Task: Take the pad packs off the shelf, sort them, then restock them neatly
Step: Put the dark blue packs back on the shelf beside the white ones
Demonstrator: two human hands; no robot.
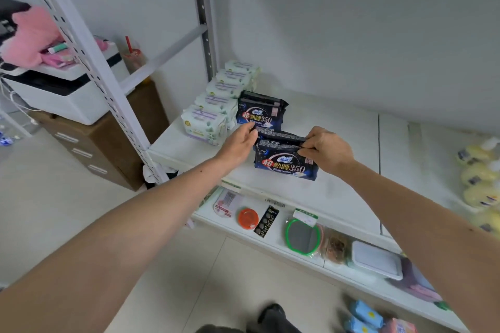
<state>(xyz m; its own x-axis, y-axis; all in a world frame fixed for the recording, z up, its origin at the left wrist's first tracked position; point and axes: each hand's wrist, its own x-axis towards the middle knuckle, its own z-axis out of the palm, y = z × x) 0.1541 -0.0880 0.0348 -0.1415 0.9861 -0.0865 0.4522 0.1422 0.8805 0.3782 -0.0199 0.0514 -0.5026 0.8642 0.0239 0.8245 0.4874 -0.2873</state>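
Note:
A dark blue pad pack (284,163) stands near the front of the white shelf (338,127). My left hand (239,140) pinches its top left corner and my right hand (328,150) pinches its top right corner. A second dark blue pack (259,113) stands upright just behind it. A row of several white-and-green pad packs (216,105) runs front to back along the shelf's left side, touching the rear blue pack.
The lower shelf (270,246) holds small goods: an orange disc (248,218), a green-rimmed mirror (301,236), a white box (376,262). Yellow packs (479,178) sit at the right. Blue and pink packs (368,316) lie on the floor. A shelf upright (108,94) and a printer (62,89) stand left.

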